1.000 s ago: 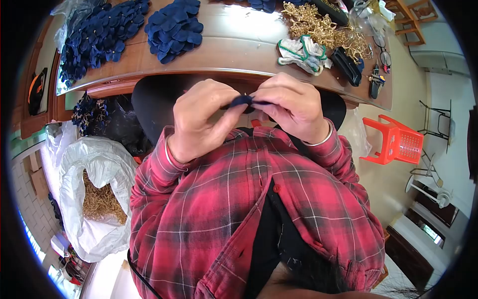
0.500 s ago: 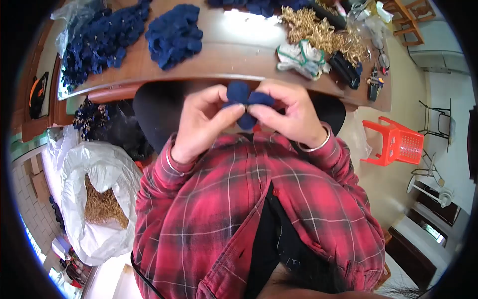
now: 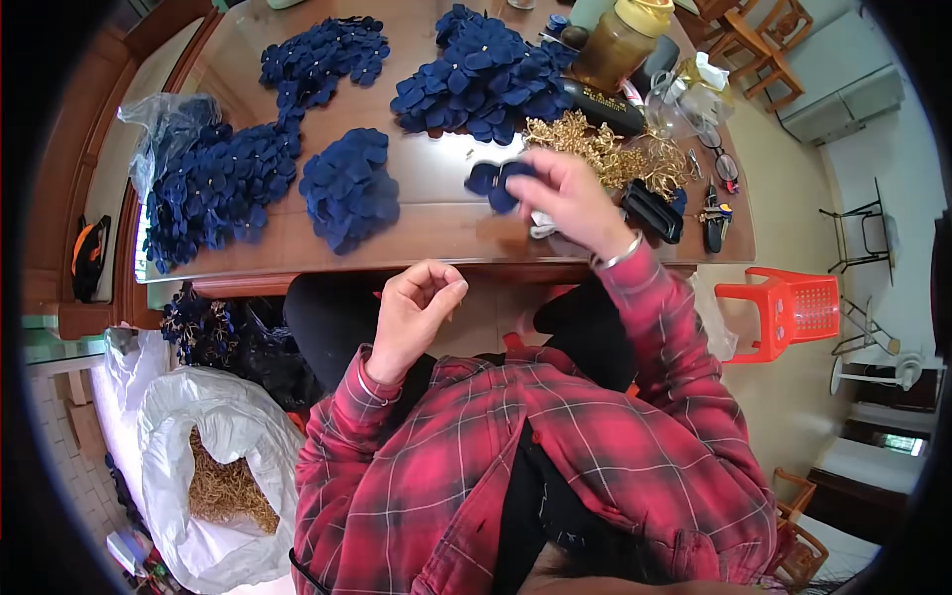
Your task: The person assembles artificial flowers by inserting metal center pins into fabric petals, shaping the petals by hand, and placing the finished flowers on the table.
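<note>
A dark blue fabric flower [image 3: 483, 178] is held by its right side in my right hand [image 3: 570, 203], over the table between the flower heaps and the gold stems. My left hand [image 3: 416, 312] hovers apart from it, in front of the table edge. Its fingers are curled in towards the thumb and nothing shows in them. Nearest beyond the left hand lies a small pile of blue flowers [image 3: 349, 188]. Gold wiry stems [image 3: 595, 154] lie just past my right hand, which mostly covers a white glove [image 3: 542, 224].
More blue flowers lie in a left heap [image 3: 223, 188] and a back heap [image 3: 481, 79]. A jar [image 3: 620, 45], a black case [image 3: 652, 210], pliers [image 3: 714, 223] and glasses [image 3: 726, 167] are at the right. A white sack [image 3: 169, 436] holds gold stems; a red stool [image 3: 793, 305] stands right.
Both hands held the flower near my chest; they have parted. My right hand has carried it forward over the table, while the left has let go. The view has shifted, showing more table.
</note>
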A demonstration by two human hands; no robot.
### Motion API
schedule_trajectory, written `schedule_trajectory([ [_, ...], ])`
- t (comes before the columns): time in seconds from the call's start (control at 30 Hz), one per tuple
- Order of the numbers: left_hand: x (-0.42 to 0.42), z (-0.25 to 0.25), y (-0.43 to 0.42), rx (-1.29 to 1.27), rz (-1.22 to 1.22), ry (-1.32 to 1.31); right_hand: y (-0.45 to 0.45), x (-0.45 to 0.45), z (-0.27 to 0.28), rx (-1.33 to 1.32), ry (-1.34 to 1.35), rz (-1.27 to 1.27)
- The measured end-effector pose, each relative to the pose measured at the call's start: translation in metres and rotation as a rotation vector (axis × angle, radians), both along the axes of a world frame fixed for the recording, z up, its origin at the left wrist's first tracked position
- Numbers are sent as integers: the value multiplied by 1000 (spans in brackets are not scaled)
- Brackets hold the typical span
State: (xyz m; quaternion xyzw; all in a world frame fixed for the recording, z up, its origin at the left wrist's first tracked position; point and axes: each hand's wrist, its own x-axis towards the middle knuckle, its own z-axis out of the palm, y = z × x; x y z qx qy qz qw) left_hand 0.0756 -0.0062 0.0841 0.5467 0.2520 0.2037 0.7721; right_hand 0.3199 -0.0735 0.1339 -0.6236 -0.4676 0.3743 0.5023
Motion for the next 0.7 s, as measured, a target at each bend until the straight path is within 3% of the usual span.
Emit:
schedule_trajectory([
  [0.3, -11, -2, -2, -6, -15, 72, 113, 102, 22, 57, 168, -123],
  [0.37, -15, -2, -2, -1, -11, 86, 129, 113, 9, -6, -53, -362],
  [0.4, -16, -2, -3, -6, -8, 90, 129, 112, 9, -12, -50, -359],
  [0.53, -20, -2, -4, 40, 11, 82, 124, 110, 10, 36, -506, -511],
  [0.6, -23, -5, -6, 41, 16, 93, 108, 99, 1, 433, -978, -534],
  [0.63, -25, -7, -7, 51, 18, 98, 97, 85, -1, 427, -974, -531],
  [0.7, -25, -9, -8, 74, 26, 101, 78, 56, -2, 294, -751, -239],
])
